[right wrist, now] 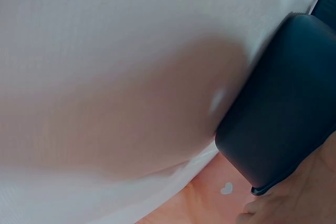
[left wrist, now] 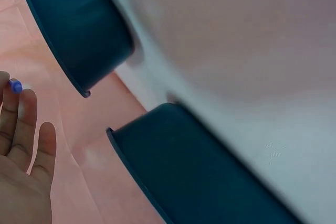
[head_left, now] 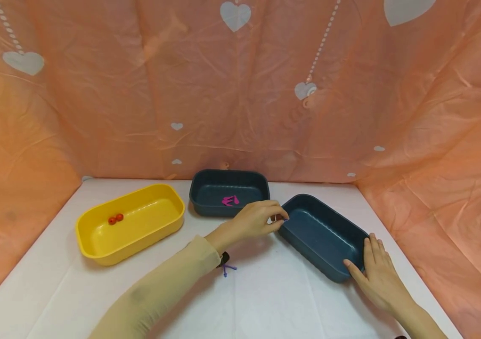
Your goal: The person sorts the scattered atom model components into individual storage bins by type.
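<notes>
My left hand (head_left: pixel 259 219) is held at the left end of the right-hand dark blue tray (head_left: pixel 308 252), with thumb and fingertips pinching a small blue-purple piece (left wrist: pixel 16 86). Only the piece's rounded end shows in the left wrist view; the fingers hide the rest. At the other end of that tray, my right hand (head_left: pixel 380 278) rests on the rim with its fingers straight and its thumb spread along the near side. Thin purple pieces (head_left: pixel 228 269) lie on the white table beside my left wrist.
A yellow tray (head_left: pixel 138 245) with two small red balls (head_left: pixel 115 219) stands at the left. Behind my left hand, another dark blue tray (head_left: pixel 206 208) contains flat magenta pieces (head_left: pixel 230 200). Orange cloth (head_left: pixel 240 117) with pale hearts hangs behind and beside the table.
</notes>
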`<state>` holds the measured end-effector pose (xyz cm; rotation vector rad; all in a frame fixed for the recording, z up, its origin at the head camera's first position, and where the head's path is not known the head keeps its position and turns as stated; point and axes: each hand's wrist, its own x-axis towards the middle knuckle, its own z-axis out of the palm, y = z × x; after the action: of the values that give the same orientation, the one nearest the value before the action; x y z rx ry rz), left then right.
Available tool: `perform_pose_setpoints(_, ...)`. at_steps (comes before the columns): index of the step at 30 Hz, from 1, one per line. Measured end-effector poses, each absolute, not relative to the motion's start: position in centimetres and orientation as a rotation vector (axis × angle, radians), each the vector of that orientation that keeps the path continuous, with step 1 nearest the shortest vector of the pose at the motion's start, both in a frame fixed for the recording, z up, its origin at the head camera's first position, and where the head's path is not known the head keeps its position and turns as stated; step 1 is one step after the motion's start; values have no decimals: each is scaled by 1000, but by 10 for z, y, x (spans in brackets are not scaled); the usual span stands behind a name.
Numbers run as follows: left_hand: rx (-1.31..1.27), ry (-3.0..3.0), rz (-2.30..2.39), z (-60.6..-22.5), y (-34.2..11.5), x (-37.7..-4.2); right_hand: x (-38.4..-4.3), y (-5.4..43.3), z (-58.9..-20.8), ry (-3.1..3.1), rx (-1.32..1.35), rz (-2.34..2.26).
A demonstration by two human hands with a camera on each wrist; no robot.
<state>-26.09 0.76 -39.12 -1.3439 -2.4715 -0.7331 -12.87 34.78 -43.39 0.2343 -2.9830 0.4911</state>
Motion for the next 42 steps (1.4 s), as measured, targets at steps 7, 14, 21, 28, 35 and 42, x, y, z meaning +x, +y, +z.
perform_pose_setpoints(7, -1342, -2539, -749, -385, 31, -268, -128, 347, -434, -2970, 231, 478)
perform_pose_setpoints(14, -1350, -2567, -714, -383, 53, -273, -129, 347, -434, -2973, 236, 479)
perform_pose_setpoints(21, -1351, -2609, -664, -386, 71, -278, -129, 346, -434, -2962, 238, 487)
perform_pose_setpoints(28, -1356, -2656, -625, -392, 86, -283, -130, 346, -433, -2960, 231, 467)
perform_pose_setpoints(35, -1339, -2691, -601, -399, 93, -286, -130, 345, -432, -2987, 212, 466)
perform_pose_setpoints(42, -1324, -2689, -607, -397, 91, -284, -128, 346, -433, -2974, 220, 477)
